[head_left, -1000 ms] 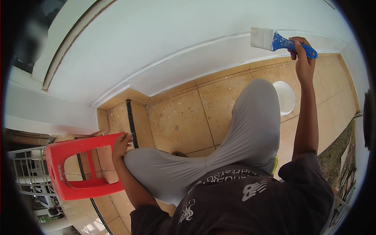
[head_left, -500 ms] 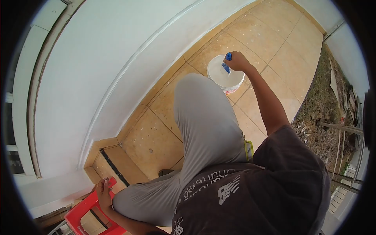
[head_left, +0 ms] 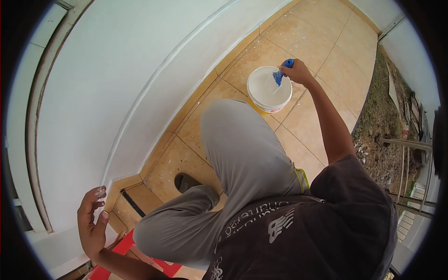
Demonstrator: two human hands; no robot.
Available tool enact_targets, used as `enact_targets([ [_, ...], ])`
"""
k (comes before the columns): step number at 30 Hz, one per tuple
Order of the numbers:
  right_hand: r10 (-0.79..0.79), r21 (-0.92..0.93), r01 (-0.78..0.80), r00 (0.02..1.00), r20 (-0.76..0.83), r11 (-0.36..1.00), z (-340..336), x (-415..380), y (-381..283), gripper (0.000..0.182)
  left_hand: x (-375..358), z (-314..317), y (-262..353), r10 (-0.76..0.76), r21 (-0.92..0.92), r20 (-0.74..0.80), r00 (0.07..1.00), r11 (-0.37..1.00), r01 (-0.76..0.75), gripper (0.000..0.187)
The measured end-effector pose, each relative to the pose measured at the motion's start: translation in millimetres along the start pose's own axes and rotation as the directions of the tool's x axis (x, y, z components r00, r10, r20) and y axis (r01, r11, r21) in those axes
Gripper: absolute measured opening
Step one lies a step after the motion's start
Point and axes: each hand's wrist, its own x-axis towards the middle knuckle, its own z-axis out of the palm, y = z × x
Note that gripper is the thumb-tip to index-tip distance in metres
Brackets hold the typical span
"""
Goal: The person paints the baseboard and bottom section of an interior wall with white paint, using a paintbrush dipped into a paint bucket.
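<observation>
My right hand is closed around the blue handle of a paint brush. Its bristle end points down over the inside of a white bucket, which holds white paint and stands on the tiled floor. At the lower left, my left hand is raised near the wall, empty, with its fingers apart and curved. White smears mark its fingertips. Below that forearm, a red plastic stool is partly hidden by the arm and my leg.
A white wall with a tiled skirting curves along the left. Paint spots dot the beige floor tiles. My sandalled foot rests near the wall corner. At the right lie bare ground and metal rails.
My left hand has let go of the red stool and risen toward the wall. The brush has tilted and moved slightly right over the bucket. My foot now shows more.
</observation>
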Motion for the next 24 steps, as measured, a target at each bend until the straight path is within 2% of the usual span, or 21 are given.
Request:
enact_targets([
  [3, 0.109, 0.213, -0.104, 0.994, -0.014, 0.971, -22.6, -13.8, -4.8, 0.025, 60.3, 24.8, -8.5, 0.124, 0.007, 0.069, 0.99, 0.992, -0.125, 0.043],
  [5, 0.146, 0.312, -0.129, 0.989, -0.034, 0.941, -33.9, -28.4, -12.2, 0.024, 77.6, 51.3, -15.0, 0.164, 0.097, 0.065, 0.984, 0.981, -0.169, 0.04],
  [6, 0.155, 0.332, -0.138, 0.988, -0.025, 0.933, -37.6, -33.2, -13.9, 0.024, 80.6, 57.4, -23.2, 0.151, 0.093, 0.151, 0.977, 0.982, -0.166, 0.041],
  [9, 0.205, 0.36, -0.177, 0.978, -0.041, 0.916, -38.9, -39.0, -12.3, 0.023, 84.9, 59.8, -50.1, -0.053, 0.082, 0.406, 0.912, 0.996, 0.021, 0.042],
  [10, 0.208, 0.356, -0.177, 0.977, -0.049, 0.917, -37.0, -40.5, -10.1, 0.022, 87.2, 58.6, -52.1, -0.083, 0.163, 0.362, 0.928, 0.986, 0.025, 0.043],
  [13, 0.189, 0.333, -0.154, 0.979, -0.076, 0.93, -27.9, -40.5, -1.6, 0.022, 97.1, 53.9, -50.1, 0.07, 0.034, 0.174, 0.982, 0.996, -0.077, 0.038],
  [14, 0.171, 0.313, -0.137, 0.982, -0.083, 0.94, -25.6, -41.3, -0.4, 0.022, 97.0, 52.1, -45.4, 0.079, -0.028, 0.149, 0.986, 0.997, -0.075, 0.038],
  [17, 0.115, 0.238, -0.091, 0.989, -0.09, 0.967, -18.2, -39.4, -5.5, 0.022, 95.7, 47.9, -40.4, 0.109, -0.071, 0.251, 0.962, 0.993, -0.094, 0.038],
  [19, 0.109, 0.179, -0.09, 0.989, -0.098, 0.98, -17.4, -40.2, -14.6, 0.022, 94.8, 49.0, -40.8, 0.085, -0.071, 0.265, 0.961, 0.995, -0.068, 0.039],
  [22, 0.049, -0.004, -0.05, 0.991, -0.122, 0.999, -11.5, -42.9, -25.1, 0.022, 96.7, 49.1, -40.0, 0.072, -0.068, 0.262, 0.962, 0.996, -0.056, 0.04],
  [24, 0.0, -0.117, -0.01, 0.997, -0.082, 0.993, -6.5, -43.5, -23.3, 0.023, 101.2, 48.9, -38.9, 0.079, -0.068, 0.259, 0.963, 0.996, -0.063, 0.04],
])
